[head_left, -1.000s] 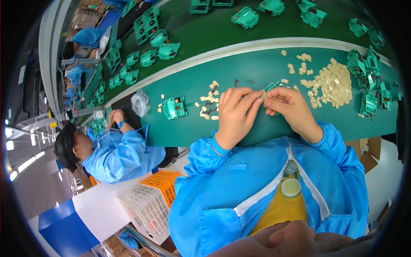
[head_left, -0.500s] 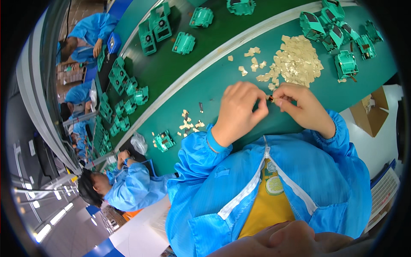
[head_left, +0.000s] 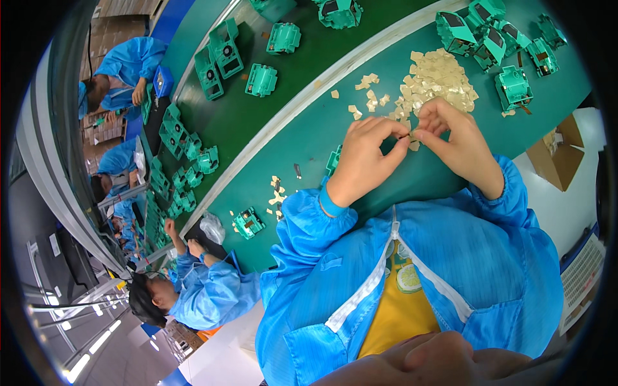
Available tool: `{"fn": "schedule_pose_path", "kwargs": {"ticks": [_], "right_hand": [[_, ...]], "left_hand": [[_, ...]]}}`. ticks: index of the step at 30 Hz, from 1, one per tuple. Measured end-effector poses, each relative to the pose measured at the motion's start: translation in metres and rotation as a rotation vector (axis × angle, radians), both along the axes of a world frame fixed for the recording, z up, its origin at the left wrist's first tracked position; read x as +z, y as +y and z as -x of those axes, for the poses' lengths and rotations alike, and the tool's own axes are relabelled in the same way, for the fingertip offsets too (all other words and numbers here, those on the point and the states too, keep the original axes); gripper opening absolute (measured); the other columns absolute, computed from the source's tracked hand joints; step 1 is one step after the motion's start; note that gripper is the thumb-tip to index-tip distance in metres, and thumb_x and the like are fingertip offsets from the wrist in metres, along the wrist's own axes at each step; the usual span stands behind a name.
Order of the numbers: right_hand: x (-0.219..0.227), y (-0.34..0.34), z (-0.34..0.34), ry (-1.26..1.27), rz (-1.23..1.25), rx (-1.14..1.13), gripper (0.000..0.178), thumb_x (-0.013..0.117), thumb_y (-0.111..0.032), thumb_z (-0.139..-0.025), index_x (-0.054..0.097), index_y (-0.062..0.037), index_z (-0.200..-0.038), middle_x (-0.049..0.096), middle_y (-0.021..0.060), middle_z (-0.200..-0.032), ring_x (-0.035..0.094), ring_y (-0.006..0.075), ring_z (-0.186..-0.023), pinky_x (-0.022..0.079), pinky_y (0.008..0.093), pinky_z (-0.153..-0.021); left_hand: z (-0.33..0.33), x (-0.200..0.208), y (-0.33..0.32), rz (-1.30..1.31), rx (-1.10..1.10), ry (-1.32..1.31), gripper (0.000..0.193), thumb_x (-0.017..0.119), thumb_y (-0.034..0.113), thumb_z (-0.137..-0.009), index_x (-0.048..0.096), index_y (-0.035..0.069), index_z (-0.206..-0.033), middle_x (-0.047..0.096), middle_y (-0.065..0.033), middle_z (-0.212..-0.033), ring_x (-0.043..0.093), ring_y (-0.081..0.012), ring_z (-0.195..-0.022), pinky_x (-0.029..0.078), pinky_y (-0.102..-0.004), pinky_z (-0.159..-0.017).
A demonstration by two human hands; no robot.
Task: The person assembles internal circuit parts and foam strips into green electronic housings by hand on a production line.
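Note:
My left hand and my right hand meet fingertip to fingertip in front of a heap of small cream-coloured pieces. Thumb and forefinger of the left pinch a small dark piece, mostly covered by the fingers. The right thumb and forefinger are pressed together at its other side; what they grip is too small to make out. Just left of my left hand, a green plastic housing is partly hidden behind the wrist.
Several green housings crowd the far right of the green table. Another housing stands at left near scattered cream and dark bits. Beyond a pale rail, more housings line a green belt. A co-worker sits left; a cardboard box is right.
My hands have shifted slightly and still pinch together. The view has moved, bringing a housing beside my left wrist into sight. The co-worker at left has raised one hand toward the belt.

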State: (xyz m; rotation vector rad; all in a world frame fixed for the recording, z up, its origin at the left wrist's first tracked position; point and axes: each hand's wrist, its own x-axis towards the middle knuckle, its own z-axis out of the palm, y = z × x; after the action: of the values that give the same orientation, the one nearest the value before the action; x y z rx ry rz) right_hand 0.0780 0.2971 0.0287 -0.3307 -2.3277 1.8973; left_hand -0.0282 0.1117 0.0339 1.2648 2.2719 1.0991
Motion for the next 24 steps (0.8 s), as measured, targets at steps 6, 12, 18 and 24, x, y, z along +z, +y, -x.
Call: {"fn": "schedule_pose_path", "kwargs": {"ticks": [6,12,18,24], "right_hand": [[0.001,-0.011,0.003,0.307,-0.396,0.053,0.011,0.074,0.001,-0.081,0.07,-0.0019,-0.091,0.065,0.0092,-0.089,0.064,0.0279,-0.081,0.053,0.037,-0.069],[0.008,-0.026,0.006,0.347,-0.516,0.137,0.009,0.074,0.0,-0.077,0.07,-0.0006,-0.086,0.064,0.0097,-0.087,0.064,0.0302,-0.083,0.053,0.041,-0.072],[0.013,-0.033,0.01,0.348,-0.552,0.246,0.008,0.072,-0.001,-0.075,0.068,-0.0004,-0.082,0.063,0.0109,-0.084,0.063,0.0306,-0.081,0.053,0.0417,-0.07],[-0.004,-0.01,0.032,0.272,-0.604,0.04,0.006,0.07,-0.004,-0.079,0.069,0.001,-0.081,0.064,0.0141,-0.081,0.064,0.0327,-0.078,0.052,0.0416,-0.069]], "left_hand": [[-0.008,0.006,-0.017,-0.06,0.168,-0.34,0.018,0.077,0.011,-0.091,0.075,0.0,-0.106,0.076,-0.0088,-0.097,0.069,-0.0144,-0.087,0.054,-0.0296,-0.075],[-0.01,0.014,-0.031,-0.015,0.165,-0.363,0.015,0.076,0.011,-0.092,0.077,0.001,-0.103,0.077,-0.0107,-0.097,0.07,-0.0172,-0.088,0.054,-0.0311,-0.076],[-0.011,0.015,-0.047,-0.003,0.093,-0.241,0.016,0.076,0.012,-0.092,0.077,0.001,-0.103,0.077,-0.0128,-0.098,0.071,-0.0247,-0.088,0.054,-0.0356,-0.079],[-0.015,0.009,-0.062,-0.079,0.152,-0.211,0.015,0.076,0.01,-0.09,0.077,0.001,-0.102,0.077,-0.0125,-0.097,0.071,-0.0253,-0.088,0.055,-0.0363,-0.08]]}}
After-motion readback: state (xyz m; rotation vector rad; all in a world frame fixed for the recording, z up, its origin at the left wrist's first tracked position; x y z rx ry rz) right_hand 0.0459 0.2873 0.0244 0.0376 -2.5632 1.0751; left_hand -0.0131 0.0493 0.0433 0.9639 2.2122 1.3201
